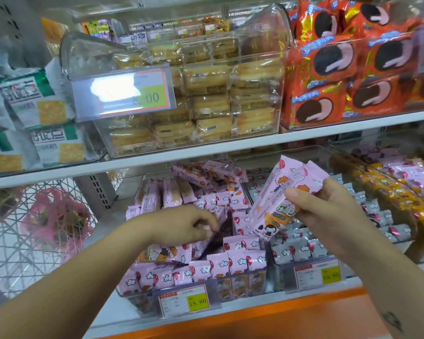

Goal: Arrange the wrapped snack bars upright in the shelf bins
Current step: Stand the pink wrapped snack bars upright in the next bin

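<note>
Grips two pink snack bars (283, 196), tilted, in the right hand (328, 211) over the clear bin (142, 293); curls the left hand (189, 223) among many more inside, hold unclear. Two white shop shelves (206, 149).

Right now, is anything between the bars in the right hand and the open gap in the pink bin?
Yes. The left hand sits in the middle gap of the pink bin, below and left of the held bars in the right hand, and loose bars lie flat across its near side.
</note>
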A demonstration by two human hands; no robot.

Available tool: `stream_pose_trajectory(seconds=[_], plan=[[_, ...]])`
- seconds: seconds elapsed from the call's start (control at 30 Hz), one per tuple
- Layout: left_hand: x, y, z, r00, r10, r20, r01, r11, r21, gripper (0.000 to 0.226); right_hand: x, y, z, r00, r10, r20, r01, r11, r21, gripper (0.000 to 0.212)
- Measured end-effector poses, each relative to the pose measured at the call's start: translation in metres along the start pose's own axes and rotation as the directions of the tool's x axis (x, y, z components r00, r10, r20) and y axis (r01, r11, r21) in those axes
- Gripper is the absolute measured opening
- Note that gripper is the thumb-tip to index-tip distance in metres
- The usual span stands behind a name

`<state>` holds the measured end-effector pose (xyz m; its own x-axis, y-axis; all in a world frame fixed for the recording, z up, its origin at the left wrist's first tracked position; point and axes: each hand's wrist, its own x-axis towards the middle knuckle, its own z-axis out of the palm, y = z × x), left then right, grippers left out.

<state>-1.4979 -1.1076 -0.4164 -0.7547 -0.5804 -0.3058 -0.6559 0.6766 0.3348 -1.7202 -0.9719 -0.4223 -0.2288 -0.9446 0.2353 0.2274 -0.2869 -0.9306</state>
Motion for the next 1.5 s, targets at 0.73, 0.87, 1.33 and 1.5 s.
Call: stream_pose_trajectory(seconds=[0.73, 0.87, 1.33, 1.5], plan=[[-0.023, 0.044, 0.016, 0.723, -0.111, -0.682, -0.404, 0.732, -0.549, 0.029, -0.007, -0.006, -0.001, 0.997, 0.064, 0.047, -0.064, 0.998, 0.011, 0.047], [-0.010, 0.061, 0.021, 0.757, -0.059, -0.651, -0.459, 0.661, -0.593, 0.031, -0.010, -0.004, 0.000, 0.988, 0.069, 0.137, -0.081, 0.993, 0.083, 0.062], [-0.007, 0.058, 0.008, 0.940, 0.033, -0.339, -0.285, 0.620, -0.731, 0.022, -0.012, -0.005, 0.002, 0.992, 0.052, 0.114, -0.056, 0.998, 0.035, 0.087], [-0.003, 0.016, -0.004, 0.992, -0.092, -0.081, 0.047, 0.900, -0.434, 0.031, -0.009, -0.005, -0.004, 1.000, -0.012, -0.024, 0.011, 0.998, -0.065, 0.052]])
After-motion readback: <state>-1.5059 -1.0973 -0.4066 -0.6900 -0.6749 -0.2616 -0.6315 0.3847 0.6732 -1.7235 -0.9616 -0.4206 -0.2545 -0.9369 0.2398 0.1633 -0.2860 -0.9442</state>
